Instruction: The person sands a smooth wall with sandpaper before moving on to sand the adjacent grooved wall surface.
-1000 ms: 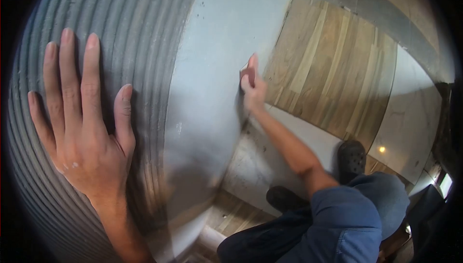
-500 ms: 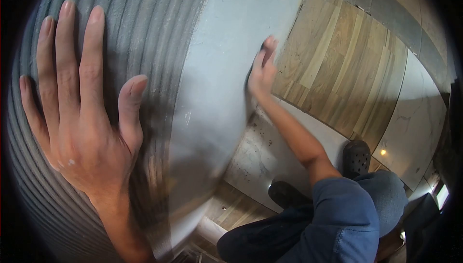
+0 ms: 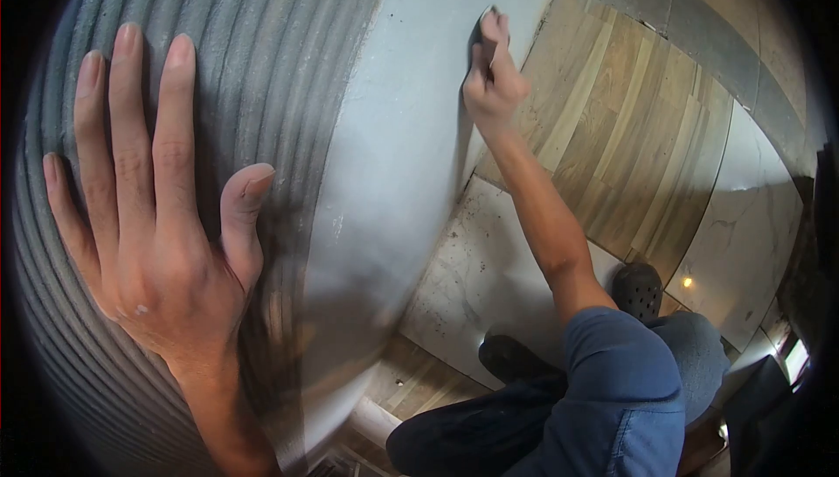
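My left hand (image 3: 170, 258) lies on the grey ridged wall surface (image 3: 271, 66), fingers spread and thumb out to the side. A pale mark shows on its back. Farther off, my right hand (image 3: 496, 88) is closed at the smooth pale grey band (image 3: 398, 118) beside the ridges. Between its fingers and the band is a dark thing (image 3: 477, 35) with a small bright edge at the top. Most of it is hidden by the fingers, so its kind cannot be made out.
Wood-look floor tiles (image 3: 634, 127) and white marbled tiles (image 3: 481, 258) border the smooth band. Dark perforated clogs (image 3: 638, 292) stand on the floor below my right arm. Small dark specks lie on the marbled tile.
My right hand has moved up along the smooth band, away from me, with the dark thing. My left hand appears slightly lower in view, still flat on the ridges.
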`<act>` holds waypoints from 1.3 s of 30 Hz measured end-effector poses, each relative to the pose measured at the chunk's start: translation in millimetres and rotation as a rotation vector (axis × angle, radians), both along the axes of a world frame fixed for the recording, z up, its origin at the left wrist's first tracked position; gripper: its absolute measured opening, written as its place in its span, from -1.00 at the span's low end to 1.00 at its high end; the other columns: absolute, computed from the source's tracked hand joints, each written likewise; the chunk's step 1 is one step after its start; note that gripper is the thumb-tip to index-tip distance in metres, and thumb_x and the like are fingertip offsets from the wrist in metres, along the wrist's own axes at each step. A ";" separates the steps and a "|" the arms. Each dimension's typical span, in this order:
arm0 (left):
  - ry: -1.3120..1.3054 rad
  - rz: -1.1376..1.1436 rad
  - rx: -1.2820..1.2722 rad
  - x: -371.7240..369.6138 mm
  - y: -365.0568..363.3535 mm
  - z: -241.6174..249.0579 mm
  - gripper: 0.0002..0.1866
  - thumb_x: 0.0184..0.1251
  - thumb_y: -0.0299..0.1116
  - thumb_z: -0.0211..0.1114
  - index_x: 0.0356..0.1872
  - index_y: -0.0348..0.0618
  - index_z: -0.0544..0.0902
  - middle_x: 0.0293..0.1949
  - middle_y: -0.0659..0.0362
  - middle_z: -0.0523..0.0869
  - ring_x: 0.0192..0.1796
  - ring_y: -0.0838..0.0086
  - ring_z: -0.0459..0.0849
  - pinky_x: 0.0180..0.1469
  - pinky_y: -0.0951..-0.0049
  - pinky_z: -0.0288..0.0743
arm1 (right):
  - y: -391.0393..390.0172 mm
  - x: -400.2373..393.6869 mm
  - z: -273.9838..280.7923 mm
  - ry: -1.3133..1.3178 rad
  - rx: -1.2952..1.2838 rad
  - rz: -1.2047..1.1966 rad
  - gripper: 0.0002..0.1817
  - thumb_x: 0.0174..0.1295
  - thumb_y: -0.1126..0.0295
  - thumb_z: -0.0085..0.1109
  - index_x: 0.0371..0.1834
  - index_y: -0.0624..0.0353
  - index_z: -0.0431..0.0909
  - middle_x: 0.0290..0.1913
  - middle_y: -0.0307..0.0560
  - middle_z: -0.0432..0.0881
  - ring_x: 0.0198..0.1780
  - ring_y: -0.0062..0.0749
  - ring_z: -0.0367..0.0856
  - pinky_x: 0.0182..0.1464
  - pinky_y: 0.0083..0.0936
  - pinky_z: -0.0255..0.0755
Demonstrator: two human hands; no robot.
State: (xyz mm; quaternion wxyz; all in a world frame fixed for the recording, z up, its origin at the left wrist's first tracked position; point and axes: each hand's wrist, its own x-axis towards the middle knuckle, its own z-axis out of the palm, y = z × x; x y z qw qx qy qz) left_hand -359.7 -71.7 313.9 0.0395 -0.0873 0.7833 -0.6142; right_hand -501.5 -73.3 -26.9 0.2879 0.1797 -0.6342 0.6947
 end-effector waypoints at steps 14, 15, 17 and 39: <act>0.031 -0.028 0.067 0.4 1.3 0.5 -0.46 0.43 0.12 -0.07 0.33 0.17 0.42 0.36 0.28 0.41 0.44 0.37 0.29 0.46 0.08 0.05 | 50.2 39.5 34.9 0.234 0.068 0.196 -0.69 -0.15 0.55 0.34 -0.25 0.06 0.72 -0.13 -0.22 0.70 -0.16 -0.30 0.56 -0.10 -0.53 0.46; 0.039 -0.036 0.085 1.2 0.0 0.1 -0.46 0.42 0.10 -0.04 0.32 0.16 0.42 0.36 0.27 0.41 0.44 0.37 0.28 0.46 0.09 0.04 | 41.8 39.7 25.2 0.246 0.075 0.327 -0.59 0.03 0.48 0.23 0.02 0.10 0.64 0.23 0.00 0.51 0.19 -0.01 0.44 0.18 -0.33 0.38; 0.053 -0.036 0.092 1.0 0.5 -1.0 -0.46 0.41 0.11 -0.03 0.32 0.16 0.42 0.36 0.26 0.40 0.44 0.37 0.28 0.46 0.09 0.04 | 22.5 43.4 24.1 0.134 -0.015 0.438 -0.52 0.11 0.43 0.18 0.18 0.12 0.51 0.35 0.04 0.34 0.33 0.10 0.25 0.30 -0.21 0.21; 1.332 -0.538 1.304 76.5 82.2 19.1 -0.62 0.25 -0.26 0.34 -0.07 -0.40 0.64 -0.11 -0.18 0.70 -0.30 0.31 0.76 -0.32 0.48 0.60 | 133.4 78.5 286.9 0.653 -0.124 0.965 -0.80 -0.08 0.51 0.42 -0.39 0.33 0.62 -0.48 -0.04 0.68 -0.48 -0.30 0.65 -0.46 -0.52 0.43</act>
